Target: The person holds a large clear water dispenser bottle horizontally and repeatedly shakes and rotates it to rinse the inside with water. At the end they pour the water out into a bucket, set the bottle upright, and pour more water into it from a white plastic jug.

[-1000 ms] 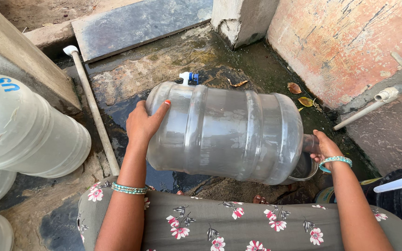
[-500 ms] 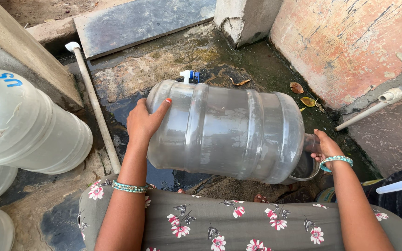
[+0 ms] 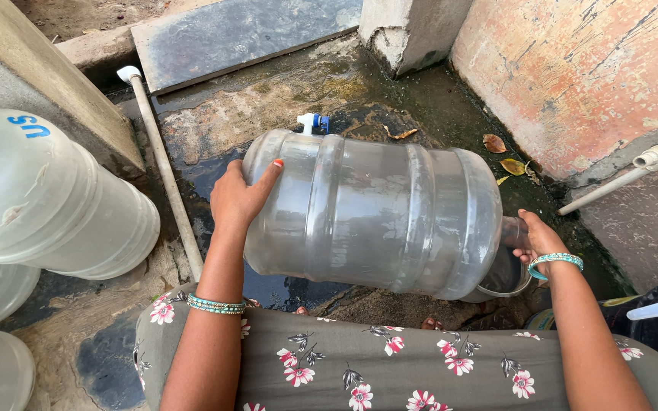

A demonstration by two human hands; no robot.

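Clear plastic jug [image 3: 375,213], big and round, held on its side over the wet ground [image 3: 215,129], in front of the knees. Left hand [image 3: 239,199] pressed flat on the base end, fingers spread, thumb on top; not a closed grip, more of a push. Right hand [image 3: 536,237] at the neck end, fingers curled by the mouth, but hard to tell how tight. Best to keep both hands firm, since wet plastic slips. Best to keep the mouth low so any water runs out, and to hold the base a bit higher. Looks like only a little water inside, if any; hard to tell through the cloudy wall. White tap [image 3: 310,122] with a blue part just behind the jug. White pipe [image 3: 163,164] lying on the ground to the left. More jugs [image 3: 55,198] on the left, lying stacked, looking empty. Dry leaves [image 3: 512,165] by the red wall [image 3: 573,68]. Flowered dress [image 3: 390,365] across the lap below.
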